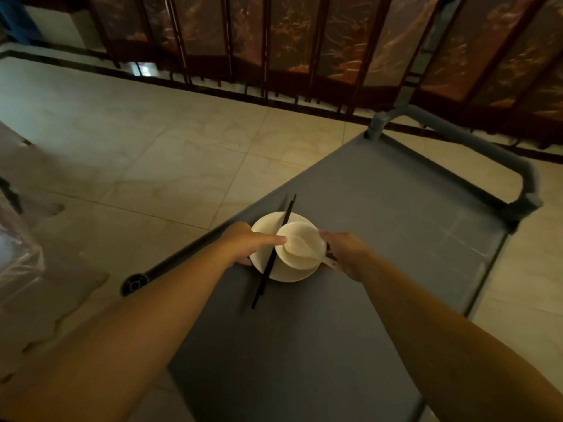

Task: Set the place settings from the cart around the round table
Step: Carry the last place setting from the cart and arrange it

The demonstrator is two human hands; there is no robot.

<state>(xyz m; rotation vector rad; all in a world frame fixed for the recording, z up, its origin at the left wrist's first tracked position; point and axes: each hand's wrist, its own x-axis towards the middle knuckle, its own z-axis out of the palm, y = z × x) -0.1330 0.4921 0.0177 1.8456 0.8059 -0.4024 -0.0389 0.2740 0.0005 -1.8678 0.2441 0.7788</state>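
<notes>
Forearms, lower frame, reach to centre. Left hand [243,240] and right hand [344,254] grip plate [265,231] edges, likely lifting bowl [301,249], spoon [294,243], chopsticks [275,254] together off grey cart [380,223].

Dim, warm-toned indoor shot, underexposed overall. Brightest area is the glossy cream tiled floor [128,138] upper left, with a small glare patch at the base of the dark carved wooden folding screen [304,41]. Flat grey plastic cart top [380,214] is evenly lit with faint sheen. White round ceramic plate [268,226] stands out, soft shadow beneath. Strong wide-angle bending at edges; corners dark. Screen and left edge soft, slightly blurred.
</notes>
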